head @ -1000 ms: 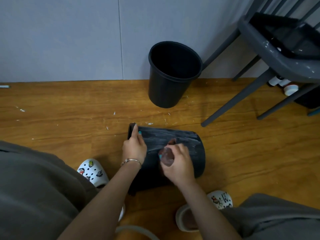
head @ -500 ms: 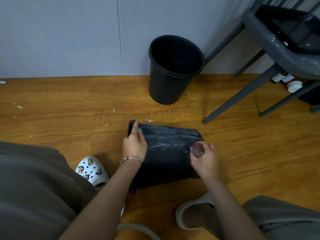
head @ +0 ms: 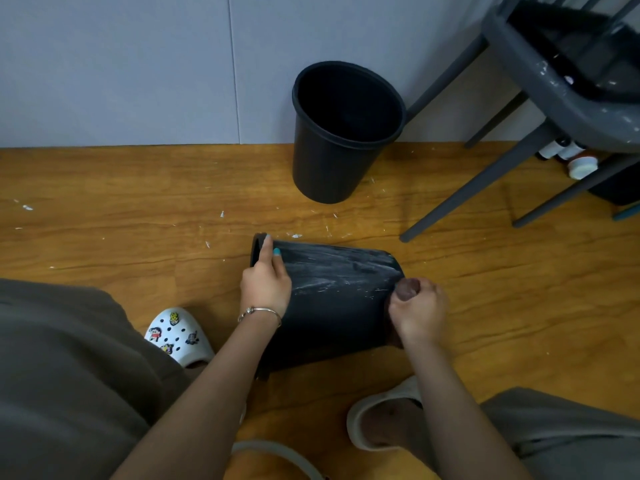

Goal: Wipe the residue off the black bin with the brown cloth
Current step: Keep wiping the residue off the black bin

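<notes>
A black bin lies on its side on the wooden floor, its rim to the left and its base to the right. White streaks of residue cover its upper side. My left hand holds the bin at the rim end, fingers reaching over the rim. My right hand grips a bunched brown cloth against the bin's base end at the right. Most of the cloth is hidden inside my fist.
A second black bin stands upright by the grey wall. A grey chair stands at the right, with small bottles under it. White flecks dot the floor. My white clogs flank the lying bin.
My right hand has drawn the cloth rightward along the bin, from its middle to the base end. My left hand has stayed at the rim.
</notes>
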The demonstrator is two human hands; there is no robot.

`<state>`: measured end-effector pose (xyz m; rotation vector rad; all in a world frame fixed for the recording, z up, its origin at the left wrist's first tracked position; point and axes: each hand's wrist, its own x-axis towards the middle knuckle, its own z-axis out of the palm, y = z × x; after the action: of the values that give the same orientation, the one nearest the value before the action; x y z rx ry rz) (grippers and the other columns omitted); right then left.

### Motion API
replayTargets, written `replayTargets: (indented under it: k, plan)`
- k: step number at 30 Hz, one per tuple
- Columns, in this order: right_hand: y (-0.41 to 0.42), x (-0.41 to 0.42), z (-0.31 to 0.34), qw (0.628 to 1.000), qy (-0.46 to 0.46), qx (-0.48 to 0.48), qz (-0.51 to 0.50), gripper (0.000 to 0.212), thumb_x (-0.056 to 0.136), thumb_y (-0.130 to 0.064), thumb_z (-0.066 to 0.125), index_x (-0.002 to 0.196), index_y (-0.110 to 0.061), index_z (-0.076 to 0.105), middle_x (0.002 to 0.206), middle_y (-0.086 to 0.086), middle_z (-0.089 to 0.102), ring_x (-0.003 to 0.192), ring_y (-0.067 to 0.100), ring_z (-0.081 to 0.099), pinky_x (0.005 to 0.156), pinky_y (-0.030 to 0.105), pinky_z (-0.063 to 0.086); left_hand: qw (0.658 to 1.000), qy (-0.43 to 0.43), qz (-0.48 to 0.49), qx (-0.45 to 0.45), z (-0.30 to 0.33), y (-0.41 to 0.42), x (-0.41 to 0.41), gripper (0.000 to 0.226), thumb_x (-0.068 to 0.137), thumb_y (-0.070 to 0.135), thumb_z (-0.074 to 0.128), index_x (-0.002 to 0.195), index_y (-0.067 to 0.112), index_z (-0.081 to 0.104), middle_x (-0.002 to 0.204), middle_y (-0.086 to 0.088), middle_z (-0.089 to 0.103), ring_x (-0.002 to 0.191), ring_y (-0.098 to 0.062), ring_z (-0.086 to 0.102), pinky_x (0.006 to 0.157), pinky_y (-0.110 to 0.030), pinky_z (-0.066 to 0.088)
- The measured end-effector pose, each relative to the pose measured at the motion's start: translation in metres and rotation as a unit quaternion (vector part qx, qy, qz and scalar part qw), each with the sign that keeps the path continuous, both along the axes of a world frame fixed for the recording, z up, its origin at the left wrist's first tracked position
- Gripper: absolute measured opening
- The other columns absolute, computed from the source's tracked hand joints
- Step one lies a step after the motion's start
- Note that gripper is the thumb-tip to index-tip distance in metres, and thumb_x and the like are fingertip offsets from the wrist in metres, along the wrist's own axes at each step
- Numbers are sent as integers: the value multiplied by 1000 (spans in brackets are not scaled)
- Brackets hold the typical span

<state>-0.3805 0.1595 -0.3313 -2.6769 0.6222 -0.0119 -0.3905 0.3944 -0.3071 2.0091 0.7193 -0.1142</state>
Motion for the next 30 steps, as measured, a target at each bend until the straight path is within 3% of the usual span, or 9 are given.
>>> replayTargets:
  k: [3,6,11,13,17,19,23,26,30]
  plan:
    - [47,-20,1,993,-41,4,106,40,76,-28,75,111,-18,59,112,4,51,105,22,50,86,35,49,1000,-3,0,2,-3,2,1,46,102,29,32,148,31,30,70,0,53,59,-11,50,66,-27,41]
    - [37,-29,-2,975,-53,19,213,40,73,-25,77,109,-18,62,109,2,53,103,18,49,82,31,48,1000,-5,-8,-1,-4,5,1,45,102,28,33,147,31,30,68,-2,56,58,-13,53,56,-23,40]
    - [0,2,3,1000,13,-13,4,40,80,-32,69,116,-17,57,117,6,51,108,27,51,89,42,48,1000,-8,-2,-16,-4,2,5,46,102,27,34,148,30,31,80,-7,60,66,-17,57,68,-27,45]
    - [29,0,6,997,11,-44,55,42,79,-33,69,117,-19,56,118,5,49,109,25,48,89,39,47,1000,-8,2,-14,-6,2,5,46,102,27,34,148,30,31,81,-9,61,66,-19,58,68,-28,48]
    - [51,-15,5,965,-44,-11,257,40,75,-32,74,111,-22,60,112,1,49,105,18,47,83,32,49,1000,-9,-2,-7,-8,4,1,45,102,28,33,147,32,30,72,-6,58,59,-16,55,54,-23,41]
    - [23,-7,3,976,-9,-25,216,42,77,-33,74,115,-25,57,114,-1,47,105,17,48,84,32,49,1000,-3,4,-13,-7,3,-1,46,102,30,32,148,34,29,75,-8,59,61,-18,56,58,-26,43]
    - [-8,9,9,998,40,-46,25,39,82,-32,66,115,-15,54,117,9,49,110,29,49,88,38,47,1000,-12,6,-12,-5,-2,-4,46,102,30,32,148,34,28,73,-6,58,59,-16,54,54,-23,41]
    - [39,-6,10,991,19,-80,110,40,80,-35,67,114,-19,53,118,5,46,107,23,48,88,36,47,1000,-13,9,-13,-6,-1,-8,46,102,29,33,148,35,28,71,-6,57,60,-17,55,60,-27,43]
    - [45,-14,9,975,-3,-34,219,40,76,-35,72,112,-26,56,113,-1,46,105,18,48,83,33,50,1000,-16,5,-13,-8,1,-8,46,102,29,33,147,34,29,70,-6,58,58,-18,54,60,-29,45]
